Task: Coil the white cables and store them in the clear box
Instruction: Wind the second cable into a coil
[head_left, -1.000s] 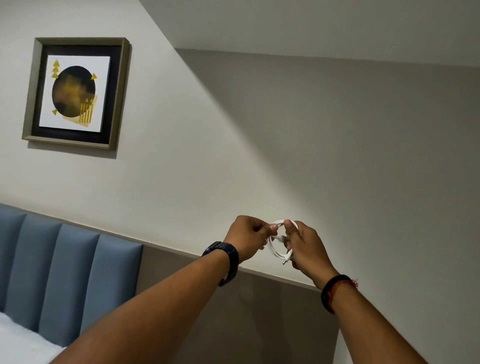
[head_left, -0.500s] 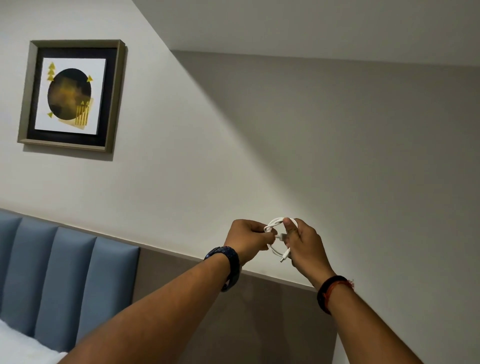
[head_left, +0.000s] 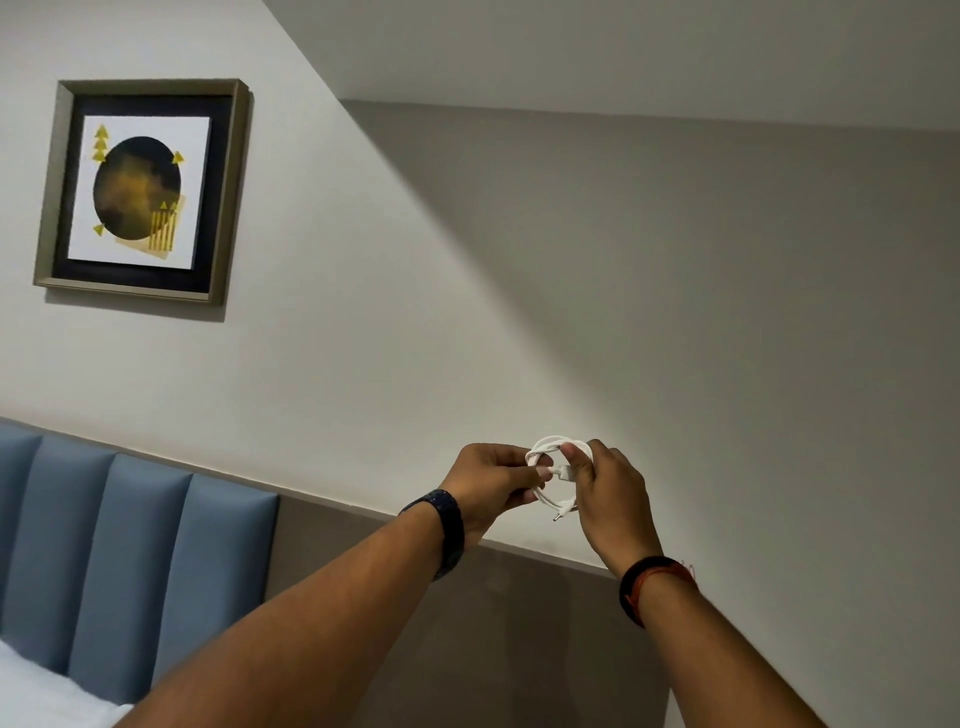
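- Both arms stretched out in front of the wall, hands raised and meeting close together.
- White cable (head_left: 551, 470) held in the air between the two hands, wound into a small round coil of several loops.
- Left hand (head_left: 491, 483): fingers curled in, thumb and fingertips pressed on the left side of the coil, near a white plug body that sits at the coil's middle.
- Right hand (head_left: 608, 493): fingers closed around the right side of the coil, forefinger hooked over the top of the loops. Thumb mostly hidden behind the cable; cannot tell exactly where it presses.
- One short cable end with a small metal tip (head_left: 557, 518) pokes out below the coil, pointing down and left, hanging free beside the right palm.
- Dark watch (head_left: 451, 527) on the left wrist. Black band with a red thread (head_left: 655, 584) on the right wrist.
- Backdrop: pale wall in two tones, the right part in shadow; sloping ceiling edge above.
- Framed picture (head_left: 140, 189) high on the wall, well apart from the hands, up and to the left: dark circle with gold marks on white, dark mat, greenish-gold frame.
- Blue padded headboard (head_left: 124, 561) in vertical panels at lower left, set on a grey-brown wall panel (head_left: 519, 649) that runs behind the forearms.
- White bedding (head_left: 47, 701) just visible in the bottom left corner, below the headboard.
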